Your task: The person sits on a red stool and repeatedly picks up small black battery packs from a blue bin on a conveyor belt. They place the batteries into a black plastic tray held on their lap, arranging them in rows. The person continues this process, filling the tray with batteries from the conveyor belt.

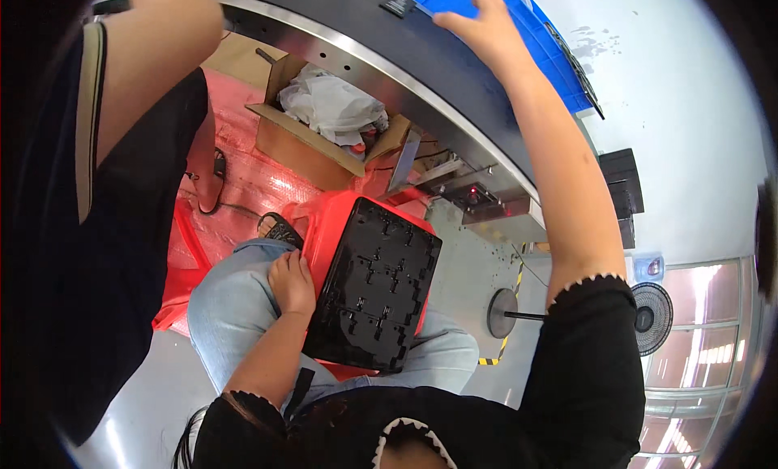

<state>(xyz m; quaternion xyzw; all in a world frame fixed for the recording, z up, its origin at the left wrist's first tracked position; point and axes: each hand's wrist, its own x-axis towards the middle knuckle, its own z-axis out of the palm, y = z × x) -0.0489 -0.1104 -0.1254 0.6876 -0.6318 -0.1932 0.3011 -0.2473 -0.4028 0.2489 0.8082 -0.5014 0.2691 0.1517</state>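
Between my knees, a red stool [324,230] is supporting the black tray [373,299], which is lying across its top with its moulded recesses facing upward. My left hand [293,284] is resting at the stool's left side, just beside the tray's edge and near my left knee; its fingers are bending together, back of the hand uppermost, and I cannot tell whether they are gripping anything. My right hand [491,33] is reaching well forward, away from the tray, and is appearing in front of the blue bin [547,59]; its thumb and fingers are standing apart, nothing is showing in its grasp, and I cannot tell whether it is touching the bin. Just left of that hand, a small black piece [397,4] is lying on the dark bench [458,68], near the bin. Beneath the bench, a carton [304,153] is standing with its flaps spread, holding pale plastic bags [332,104]. At my left, a co-worker's arm [146,72] is extending toward the bench, its hand hidden from view. At my right, a black fan [644,319] is standing beyond my elbow
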